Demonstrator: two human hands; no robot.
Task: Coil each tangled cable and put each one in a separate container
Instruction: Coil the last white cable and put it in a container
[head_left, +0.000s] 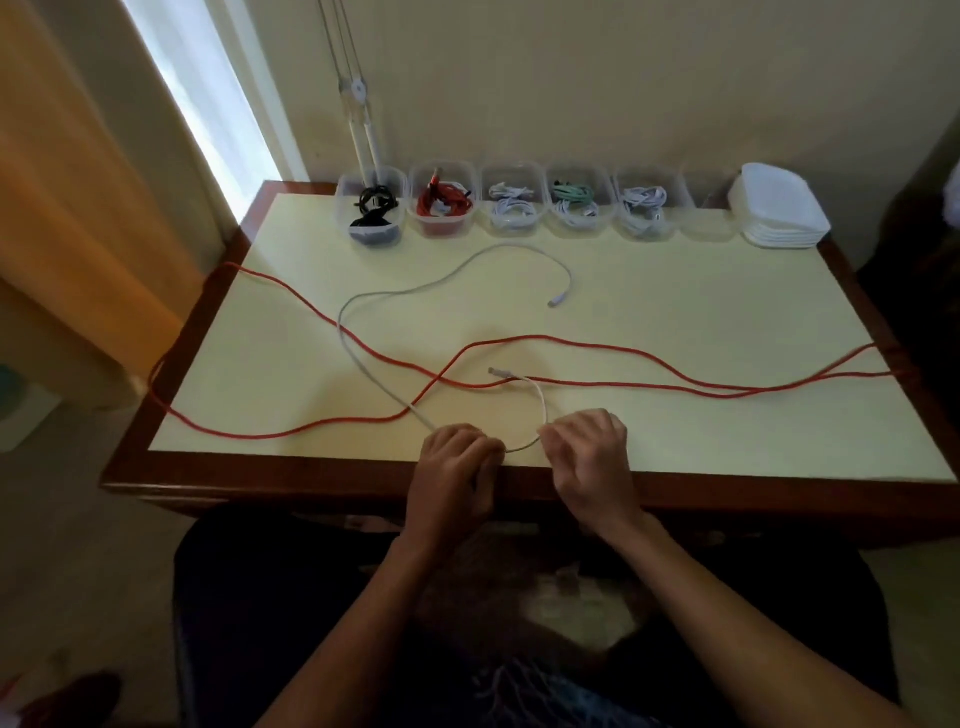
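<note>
My table (675, 322) had a pale top framed in dark wood. Along its far edge ran a row of clear containers (511, 205), cables coiled inside most. Just right of that row sat stacked white lids (779, 210). Nearer me than the row, a white cable (363, 296) and a long red cable (623, 345) sprawled, crossing.

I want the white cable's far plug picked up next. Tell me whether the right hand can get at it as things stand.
Probably yes. The plug lies alone on bare table, with only the flat red cable between it and the right hand. That hand pinches the white cable, so it must let go first.
</note>
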